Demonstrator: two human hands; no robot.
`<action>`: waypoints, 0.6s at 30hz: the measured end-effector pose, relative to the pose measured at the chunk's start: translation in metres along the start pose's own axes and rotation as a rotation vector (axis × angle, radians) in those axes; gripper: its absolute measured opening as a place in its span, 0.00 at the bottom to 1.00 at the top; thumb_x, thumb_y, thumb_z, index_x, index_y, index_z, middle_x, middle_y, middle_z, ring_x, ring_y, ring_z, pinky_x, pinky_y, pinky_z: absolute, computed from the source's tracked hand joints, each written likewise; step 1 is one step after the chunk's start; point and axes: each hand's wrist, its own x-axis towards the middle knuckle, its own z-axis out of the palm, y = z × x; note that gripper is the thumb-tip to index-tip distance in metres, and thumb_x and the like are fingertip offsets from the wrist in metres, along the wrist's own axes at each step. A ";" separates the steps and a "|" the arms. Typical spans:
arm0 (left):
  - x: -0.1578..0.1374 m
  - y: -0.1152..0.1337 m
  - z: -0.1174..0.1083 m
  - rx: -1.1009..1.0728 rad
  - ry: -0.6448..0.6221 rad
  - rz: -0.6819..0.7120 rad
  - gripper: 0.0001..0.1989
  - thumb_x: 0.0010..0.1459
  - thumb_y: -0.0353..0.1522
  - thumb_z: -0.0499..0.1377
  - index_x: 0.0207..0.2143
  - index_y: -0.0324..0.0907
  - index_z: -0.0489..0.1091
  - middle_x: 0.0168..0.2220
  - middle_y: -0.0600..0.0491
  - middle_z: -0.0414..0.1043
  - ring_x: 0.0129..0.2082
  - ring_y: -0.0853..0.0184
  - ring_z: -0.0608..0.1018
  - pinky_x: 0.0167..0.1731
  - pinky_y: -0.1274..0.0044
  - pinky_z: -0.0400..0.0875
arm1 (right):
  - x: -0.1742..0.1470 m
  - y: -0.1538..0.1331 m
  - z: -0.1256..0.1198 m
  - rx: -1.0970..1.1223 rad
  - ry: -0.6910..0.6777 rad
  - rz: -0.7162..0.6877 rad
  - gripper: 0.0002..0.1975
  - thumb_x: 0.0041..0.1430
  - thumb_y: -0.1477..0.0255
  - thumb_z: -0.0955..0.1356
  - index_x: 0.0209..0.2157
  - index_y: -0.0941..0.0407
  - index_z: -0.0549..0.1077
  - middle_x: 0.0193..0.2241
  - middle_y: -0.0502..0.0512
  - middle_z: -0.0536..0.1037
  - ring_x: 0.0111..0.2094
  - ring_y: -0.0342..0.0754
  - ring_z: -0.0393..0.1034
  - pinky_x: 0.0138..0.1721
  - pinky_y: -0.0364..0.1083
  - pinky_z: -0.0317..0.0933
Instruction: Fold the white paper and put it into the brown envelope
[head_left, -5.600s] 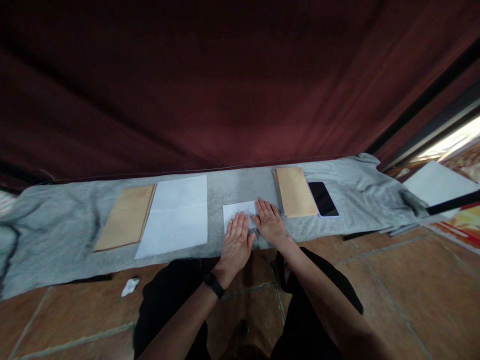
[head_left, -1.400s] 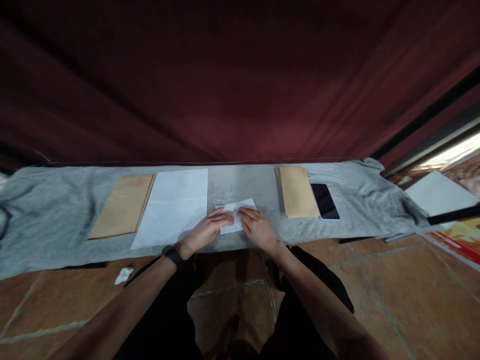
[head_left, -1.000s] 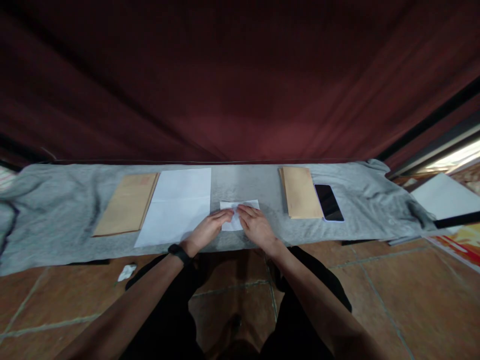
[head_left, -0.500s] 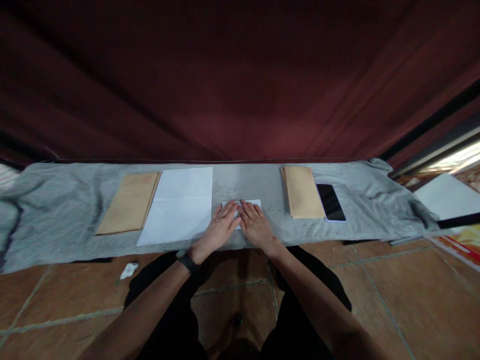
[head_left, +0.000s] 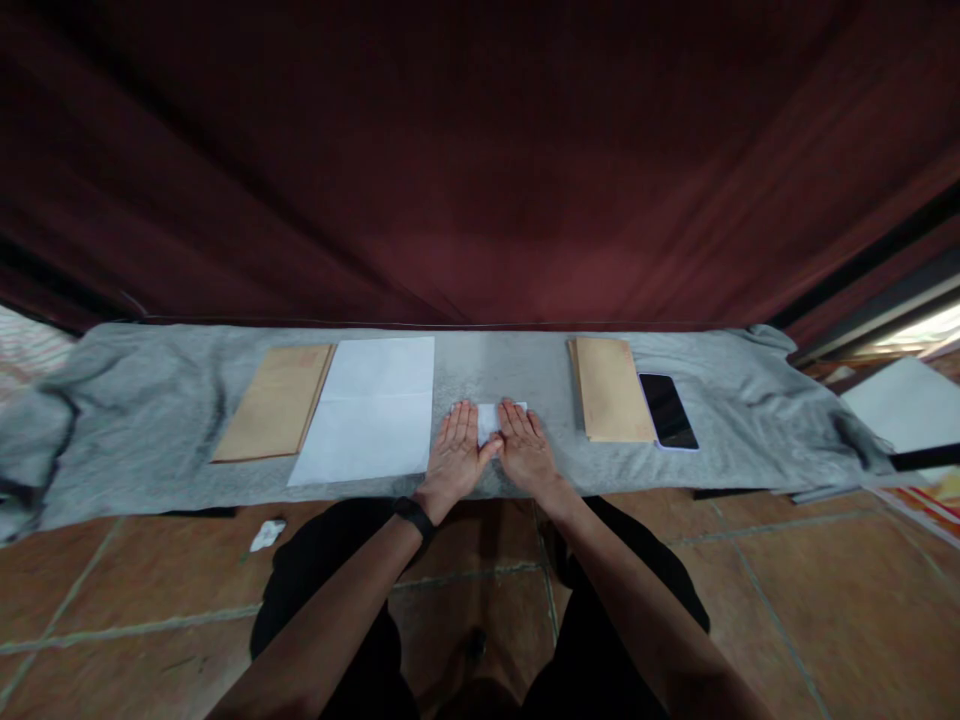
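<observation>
A small folded white paper (head_left: 487, 420) lies on the grey cloth near its front edge, partly covered by both hands. My left hand (head_left: 456, 450) presses flat on its left part, fingers stretched forward. On its right part rests my right hand (head_left: 525, 448), also flat with the fingers extended. The thumbs meet at the paper's near edge. Just left of my left hand is a larger stack of white paper (head_left: 367, 410) with a faint crease across it; whether it is one sheet or several I cannot tell.
Brown envelopes (head_left: 274, 402) lie at the left of the grey cloth (head_left: 506, 360). More brown envelopes (head_left: 613, 390) and a dark-screened phone (head_left: 667, 412) are on the right. A dark red curtain (head_left: 480, 200) hangs behind. Crumpled white tissue (head_left: 267, 535) lies on the tiled floor.
My hands have spread apart from the paper's middle, the left one outward to the left and the right one to the right, uncovering its centre. The view has shifted slightly.
</observation>
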 end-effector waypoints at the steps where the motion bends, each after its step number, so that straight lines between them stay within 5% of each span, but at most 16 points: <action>1: -0.002 -0.001 0.000 0.004 0.007 -0.011 0.40 0.68 0.50 0.45 0.68 0.25 0.51 0.71 0.31 0.47 0.72 0.50 0.50 0.69 0.57 0.49 | -0.001 0.002 0.000 0.002 0.013 0.010 0.28 0.72 0.69 0.56 0.69 0.64 0.56 0.69 0.65 0.54 0.71 0.57 0.48 0.69 0.60 0.43; 7: -0.022 0.000 0.002 0.020 0.068 -0.071 0.37 0.67 0.46 0.49 0.69 0.29 0.52 0.70 0.33 0.50 0.71 0.50 0.52 0.68 0.57 0.50 | -0.007 0.017 0.001 0.002 0.068 0.055 0.30 0.73 0.62 0.57 0.69 0.65 0.55 0.69 0.68 0.55 0.70 0.59 0.50 0.68 0.61 0.45; 11: -0.018 -0.011 -0.021 0.001 0.084 -0.021 0.30 0.67 0.44 0.50 0.63 0.33 0.63 0.66 0.35 0.61 0.70 0.50 0.58 0.68 0.55 0.49 | -0.009 0.022 0.002 0.001 0.088 0.057 0.31 0.73 0.60 0.56 0.69 0.63 0.55 0.69 0.67 0.56 0.70 0.59 0.51 0.68 0.60 0.45; 14: -0.001 -0.054 -0.062 0.036 0.239 -0.094 0.27 0.65 0.44 0.52 0.57 0.34 0.67 0.67 0.34 0.60 0.71 0.47 0.55 0.68 0.52 0.44 | -0.009 0.022 0.002 -0.001 0.077 0.069 0.31 0.73 0.60 0.56 0.69 0.64 0.54 0.69 0.67 0.56 0.70 0.59 0.50 0.68 0.60 0.45; 18: 0.005 -0.153 -0.121 0.111 0.392 -0.480 0.37 0.64 0.50 0.53 0.61 0.25 0.58 0.65 0.25 0.59 0.69 0.40 0.56 0.63 0.48 0.51 | -0.009 0.021 0.002 -0.005 0.067 0.076 0.32 0.73 0.60 0.57 0.69 0.65 0.54 0.69 0.68 0.56 0.70 0.59 0.49 0.68 0.59 0.44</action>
